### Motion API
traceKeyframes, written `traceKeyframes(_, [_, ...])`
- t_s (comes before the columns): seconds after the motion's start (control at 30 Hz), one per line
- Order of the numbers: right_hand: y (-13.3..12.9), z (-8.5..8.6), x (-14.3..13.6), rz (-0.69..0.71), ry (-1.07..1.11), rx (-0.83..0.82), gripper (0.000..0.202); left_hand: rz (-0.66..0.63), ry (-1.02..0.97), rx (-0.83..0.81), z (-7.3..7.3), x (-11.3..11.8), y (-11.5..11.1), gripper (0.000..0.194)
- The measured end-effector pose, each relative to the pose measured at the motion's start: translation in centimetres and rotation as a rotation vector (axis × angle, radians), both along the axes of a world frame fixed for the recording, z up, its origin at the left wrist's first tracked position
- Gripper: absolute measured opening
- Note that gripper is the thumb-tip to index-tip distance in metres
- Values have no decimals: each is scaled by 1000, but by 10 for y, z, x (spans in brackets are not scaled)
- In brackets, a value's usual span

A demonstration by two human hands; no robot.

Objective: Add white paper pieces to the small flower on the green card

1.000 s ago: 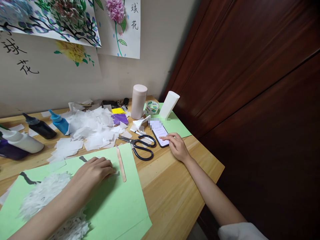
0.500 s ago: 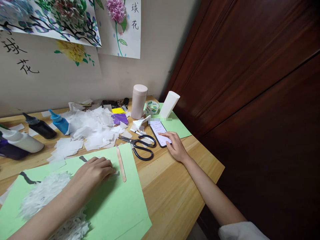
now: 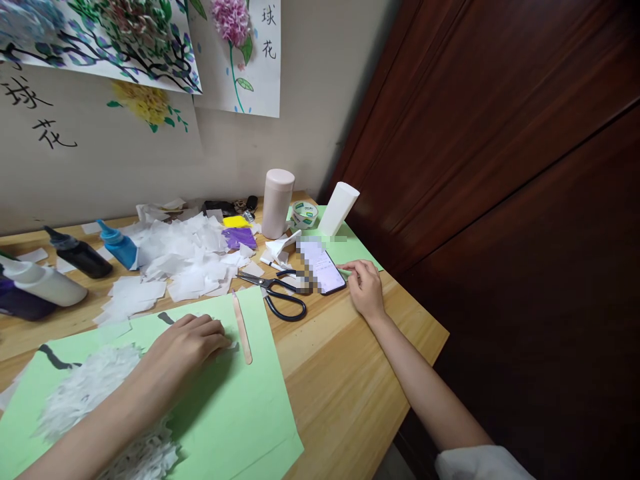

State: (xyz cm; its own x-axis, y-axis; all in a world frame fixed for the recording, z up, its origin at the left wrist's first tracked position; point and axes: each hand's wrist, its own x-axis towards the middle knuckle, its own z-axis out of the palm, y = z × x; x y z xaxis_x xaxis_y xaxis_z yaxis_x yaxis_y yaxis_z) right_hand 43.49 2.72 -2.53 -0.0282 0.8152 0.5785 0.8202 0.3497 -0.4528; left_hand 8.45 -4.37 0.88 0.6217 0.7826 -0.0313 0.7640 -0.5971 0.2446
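Observation:
My left hand [image 3: 197, 343] rests on a green paper sheet [image 3: 245, 413], its fingers curled down together. A small pale paper scrap [image 3: 234, 347] shows at the fingertips; the thumb is hidden. Under and beside the left forearm are fluffy clumps of white paper strips [image 3: 93, 383] on the sheet, partly covered. A wooden craft stick [image 3: 243, 330] lies just right of this hand. My right hand [image 3: 367, 290] lies by the right edge of a smartphone [image 3: 323, 270] with a lit screen. Its fingers are loosely bent, the forefinger reaching out, and it holds nothing I can see.
Black-handled scissors [image 3: 280, 293] lie between the sheet and phone. Behind are loose white paper pieces [image 3: 180, 247], a pale tumbler [image 3: 278, 203], a tape roll [image 3: 305, 215] and a white tube [image 3: 340, 208]. Paint bottles [image 3: 83, 255] lie left. A dark wooden panel [image 3: 500, 167] borders the right.
My right hand has slid right, off the phone's screen to just beside its edge. My left hand and the things on the green sheet have stayed put.

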Motion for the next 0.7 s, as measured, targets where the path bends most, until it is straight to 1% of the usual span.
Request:
traceKeyframes(0.13, [1, -1, 0, -5, -23, -23, 29, 1, 2, -12, 1, -1, -2, 28])
traceKeyframes(0.3, [1, -1, 0, 6, -22, -32, 28, 17, 5, -26, 6, 1, -4, 29])
traceKeyframes(0.43, [0, 0, -1, 57, -36, -12, 31, 20, 9, -33, 9, 2, -4, 30])
traceKeyframes(0.57, [-1, -1, -4, 131, -81, -9, 33, 6, -7, 2, 7, 2, -4, 30])
traceKeyframes(0.7, [0, 0, -6, 151, -99, -16, 36, 4, -31, 21, 9, 4, -4, 29])
